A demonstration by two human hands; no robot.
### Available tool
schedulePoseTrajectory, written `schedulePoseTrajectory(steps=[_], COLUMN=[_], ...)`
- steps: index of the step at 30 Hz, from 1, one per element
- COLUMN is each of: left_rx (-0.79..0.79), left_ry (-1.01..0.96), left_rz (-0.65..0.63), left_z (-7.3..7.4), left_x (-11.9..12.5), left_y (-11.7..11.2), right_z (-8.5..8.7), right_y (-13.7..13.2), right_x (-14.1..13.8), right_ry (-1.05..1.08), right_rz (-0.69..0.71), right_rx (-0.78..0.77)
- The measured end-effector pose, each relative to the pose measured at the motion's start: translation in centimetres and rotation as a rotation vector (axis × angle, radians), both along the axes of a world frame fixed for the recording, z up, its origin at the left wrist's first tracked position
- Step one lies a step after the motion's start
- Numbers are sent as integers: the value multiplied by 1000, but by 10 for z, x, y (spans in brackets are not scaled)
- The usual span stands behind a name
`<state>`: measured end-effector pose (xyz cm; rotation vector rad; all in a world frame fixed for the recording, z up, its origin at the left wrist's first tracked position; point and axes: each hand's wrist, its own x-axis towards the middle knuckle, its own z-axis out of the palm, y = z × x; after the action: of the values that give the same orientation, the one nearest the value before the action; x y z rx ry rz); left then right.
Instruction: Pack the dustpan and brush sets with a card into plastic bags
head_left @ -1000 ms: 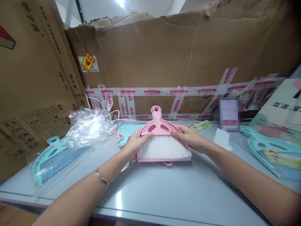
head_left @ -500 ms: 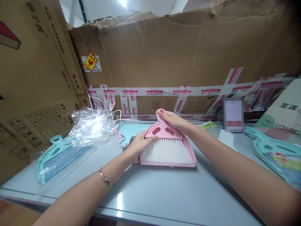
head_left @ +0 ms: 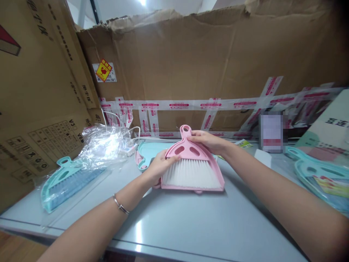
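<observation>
A pink hand brush (head_left: 188, 151) with white bristles lies in a pink dustpan (head_left: 218, 174) on the grey table (head_left: 191, 225). My left hand (head_left: 159, 165) grips the left side of the brush and pan, fingers curled over the brush's edge. My right hand (head_left: 207, 140) holds the upper right of the brush, near its looped handle. A teal dustpan (head_left: 149, 151) lies just behind the pink set, partly covered by it.
A teal brush set in a clear bag (head_left: 67, 182) lies at the left, with crumpled plastic bags (head_left: 105, 143) behind it. Another teal set (head_left: 319, 174) sits at the right, beside a printed box (head_left: 329, 134). Taped cardboard walls (head_left: 191, 65) stand behind and to the left.
My right hand moved from the brush's right side up to near its handle. The pink set shifted slightly on the table. My left hand kept its grip.
</observation>
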<state>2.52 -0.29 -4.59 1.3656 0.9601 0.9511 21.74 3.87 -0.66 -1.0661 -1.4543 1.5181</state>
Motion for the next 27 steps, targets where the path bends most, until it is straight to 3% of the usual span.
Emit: schedulePoseTrajectory(steps=[6, 16, 23, 27], left_rx=[5, -18, -27, 92], left_ry=[35, 1, -2, 68], left_rz=[29, 5, -34, -13], left_z=[-4, 3, 3, 3], left_x=[-2, -4, -3, -3], left_y=[4, 4, 0, -1], right_z=[-7, -11, 2, -1], right_y=[5, 8, -2, 0], right_x=[-11, -22, -11, -12], right_ry=[-43, -59, -30, -17], right_rz=[-111, -225, -74, -116], right_rx=[35, 72, -35, -29])
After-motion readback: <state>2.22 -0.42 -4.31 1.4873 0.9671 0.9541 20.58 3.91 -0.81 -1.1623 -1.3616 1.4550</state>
